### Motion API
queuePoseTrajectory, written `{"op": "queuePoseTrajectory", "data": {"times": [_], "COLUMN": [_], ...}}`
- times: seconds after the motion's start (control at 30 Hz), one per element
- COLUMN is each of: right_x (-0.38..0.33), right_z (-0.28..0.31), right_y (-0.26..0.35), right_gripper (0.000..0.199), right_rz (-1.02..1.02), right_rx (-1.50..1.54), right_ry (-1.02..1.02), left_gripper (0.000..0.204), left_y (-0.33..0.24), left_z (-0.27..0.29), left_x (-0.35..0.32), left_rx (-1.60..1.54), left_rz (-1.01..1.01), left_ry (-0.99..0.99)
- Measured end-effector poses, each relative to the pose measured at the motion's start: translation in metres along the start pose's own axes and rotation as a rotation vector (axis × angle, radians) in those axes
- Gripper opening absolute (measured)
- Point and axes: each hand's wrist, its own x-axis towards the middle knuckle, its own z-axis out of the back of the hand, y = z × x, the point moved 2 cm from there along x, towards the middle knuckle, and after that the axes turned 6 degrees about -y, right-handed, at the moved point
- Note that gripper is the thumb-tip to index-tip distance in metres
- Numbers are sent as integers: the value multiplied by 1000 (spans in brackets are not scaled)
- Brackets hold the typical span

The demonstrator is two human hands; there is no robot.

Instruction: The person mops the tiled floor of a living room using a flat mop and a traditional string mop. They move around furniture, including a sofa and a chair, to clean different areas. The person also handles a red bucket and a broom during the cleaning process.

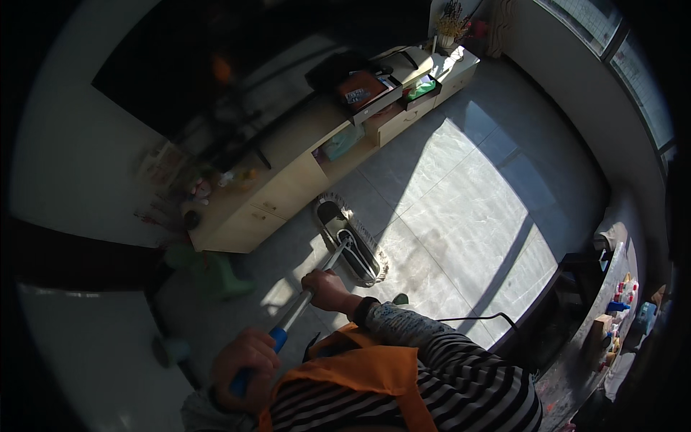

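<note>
A flat floor mop point(350, 245) with a fringed, dark-topped oval head lies on the grey tiles. Its pale pole slants from the head back toward my body and ends in a blue grip. My left hand point(246, 363) is wrapped round the blue grip near the top of the pole. Farther down, my right hand point(330, 289) grasps the pale pole, close above the mop head. A dark band circles my right wrist, and a striped sleeve covers that arm.
A long cream cabinet point(288, 189) runs along the wall, carrying open boxes point(367, 92) and a vase of dried flowers point(448, 32). A green stool point(227, 277) stands at left. At right, a table point(576, 360) holds small colourful items; a black cable point(475, 317) crosses nearby. Sunlight falls across the tiles.
</note>
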Motion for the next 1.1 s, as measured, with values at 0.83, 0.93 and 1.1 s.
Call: {"op": "queuePoseTrajectory", "data": {"times": [0.83,0.93,1.1], "right_x": [-201,-236,-294], "right_z": [226,260,264], "right_y": [-221,-254,-270], "right_gripper": [24,23,24], "right_rz": [-514,-564,-637], "right_rx": [-90,-140,-423], "right_ry": [-1369,-1481,-1398], "left_gripper": [38,40,27], "left_y": [-48,-33,-6], "left_z": [-410,-442,-453], "left_x": [70,45,10], "left_rx": [-161,-246,-384], "left_rz": [-544,-626,-625], "left_ry": [1318,1091,991]}}
